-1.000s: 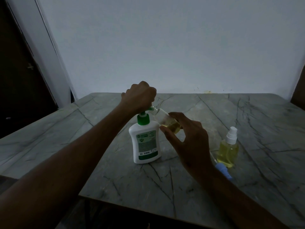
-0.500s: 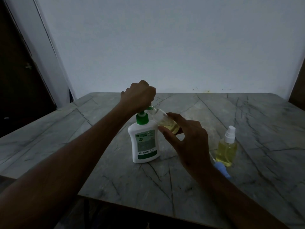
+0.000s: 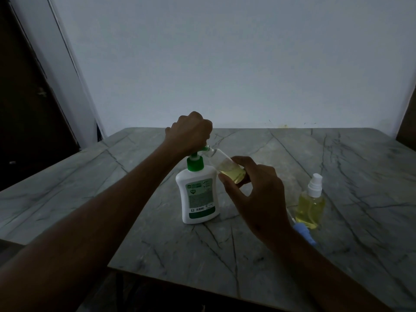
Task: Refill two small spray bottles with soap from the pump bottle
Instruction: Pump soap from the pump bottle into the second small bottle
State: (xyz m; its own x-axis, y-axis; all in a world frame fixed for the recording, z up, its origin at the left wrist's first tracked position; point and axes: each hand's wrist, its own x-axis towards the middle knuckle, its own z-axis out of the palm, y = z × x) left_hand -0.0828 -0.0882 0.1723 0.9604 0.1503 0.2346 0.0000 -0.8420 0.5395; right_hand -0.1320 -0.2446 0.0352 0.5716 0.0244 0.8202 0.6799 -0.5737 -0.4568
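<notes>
The white pump bottle [image 3: 198,194] stands upright near the middle of the grey stone-patterned table [image 3: 337,165], its label facing the camera. The left hand [image 3: 190,131] sits on top of it as a closed fist, fingers curled down over the green pump head, which is mostly hidden beneath it; only the nozzle pokes out to the right. That grip suits pressing straight down while keeping the bottle from tipping.

The right hand [image 3: 258,190] pinches the open spray bottle [image 3: 227,167] between thumb and fingertips around its lower body, holding it off the table and tilted so its bare neck meets the nozzle. The tilt likely lets soap run in along the inside wall instead of dripping past the narrow mouth. Yellow liquid fills only the lower part of it, so this refill looks partway done.

To the right, well apart from the pump bottle, the second spray bottle [image 3: 310,203] stands upright with its white sprayer on and yellow liquid up to the shoulder, parked out of the working hands' way. Just beside its near left side lies a blue sprayer top [image 3: 305,235], partly hidden by the right forearm, probably belonging to the bottle being filled.
</notes>
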